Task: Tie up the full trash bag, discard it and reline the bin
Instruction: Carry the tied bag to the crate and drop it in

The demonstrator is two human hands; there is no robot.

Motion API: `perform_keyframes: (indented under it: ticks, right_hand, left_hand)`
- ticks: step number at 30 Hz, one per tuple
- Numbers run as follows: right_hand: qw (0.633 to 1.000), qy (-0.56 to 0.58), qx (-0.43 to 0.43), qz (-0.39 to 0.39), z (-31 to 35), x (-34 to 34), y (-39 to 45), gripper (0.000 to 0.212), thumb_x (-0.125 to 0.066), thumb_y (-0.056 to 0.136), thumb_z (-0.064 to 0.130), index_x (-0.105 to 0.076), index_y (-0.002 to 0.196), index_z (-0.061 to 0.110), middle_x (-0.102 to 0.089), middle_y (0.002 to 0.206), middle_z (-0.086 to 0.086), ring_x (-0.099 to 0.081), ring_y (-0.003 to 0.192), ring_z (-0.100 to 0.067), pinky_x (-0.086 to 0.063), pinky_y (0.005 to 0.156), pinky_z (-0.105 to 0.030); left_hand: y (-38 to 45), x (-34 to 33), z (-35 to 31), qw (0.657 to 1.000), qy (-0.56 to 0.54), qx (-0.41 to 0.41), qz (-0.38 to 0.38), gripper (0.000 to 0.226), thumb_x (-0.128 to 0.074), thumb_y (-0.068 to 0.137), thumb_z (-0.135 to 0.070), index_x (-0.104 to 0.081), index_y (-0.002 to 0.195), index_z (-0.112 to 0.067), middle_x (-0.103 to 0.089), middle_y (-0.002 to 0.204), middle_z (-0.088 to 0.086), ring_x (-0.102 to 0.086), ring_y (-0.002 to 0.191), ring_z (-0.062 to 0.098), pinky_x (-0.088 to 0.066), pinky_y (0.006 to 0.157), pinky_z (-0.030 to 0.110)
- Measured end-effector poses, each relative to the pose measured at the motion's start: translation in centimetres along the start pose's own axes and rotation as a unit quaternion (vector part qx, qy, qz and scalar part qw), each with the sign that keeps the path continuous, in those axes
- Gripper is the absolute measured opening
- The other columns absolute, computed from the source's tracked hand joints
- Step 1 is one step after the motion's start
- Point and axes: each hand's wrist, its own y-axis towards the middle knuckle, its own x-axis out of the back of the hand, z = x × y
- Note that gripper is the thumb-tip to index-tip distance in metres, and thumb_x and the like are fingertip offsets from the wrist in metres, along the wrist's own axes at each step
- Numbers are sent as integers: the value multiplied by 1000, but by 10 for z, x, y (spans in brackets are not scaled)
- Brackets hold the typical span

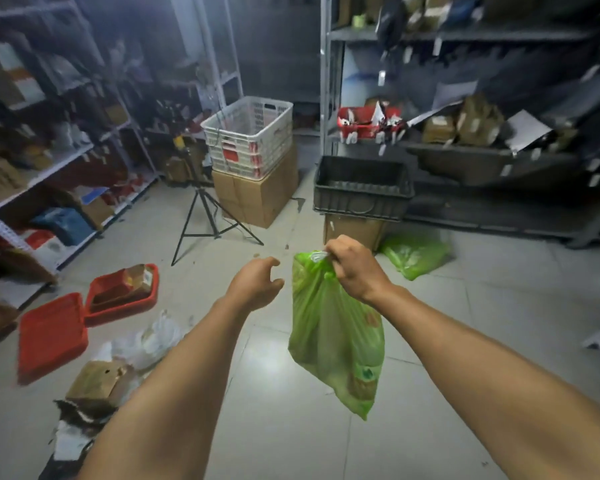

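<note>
— Storeroom floor, pale tiles, shelving on both sides; where is the bag?

— Hanging in the air from my right hand [352, 268]; my fingers are clenched round the gathered neck of the green trash bag [336, 336]; my left hand [257, 284] is loose beside it, fingers curled, holding nothing.

— How does it handle?

— Thin, soft, slippery film; it sags, so I judge it light but tearable; I would grip the bunched neck, never the belly; 1 more green bag [414, 254] lies on the floor beyond.
</note>
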Motion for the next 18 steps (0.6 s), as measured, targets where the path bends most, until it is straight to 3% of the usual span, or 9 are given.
perform_keyframes:
  ticks: [8, 18]
  right_hand:
    - [999, -19, -51, -5, -104, 29, 59, 13, -51, 94, 11, -64, 94, 8, -59, 93, -12, -55, 91, -32, -44, 78, -40]
    - [991, -57, -120, 6, -226, 21, 201, 9, -56, 92, 17, -65, 92, 18, -60, 94, -4, -57, 96, -28, -48, 81, -45]
  left_hand:
    - [110, -23, -49, 998, 42, -43, 35, 46, -62, 89, -30, -55, 132, -15, -60, 127, 12, -54, 120, 28, -43, 97, 33]
    - [321, -25, -76, 991, 58, -98, 65, 44, -61, 89, -28, -56, 131, -14, -61, 126, 13, -55, 119, 30, -46, 96, 35]
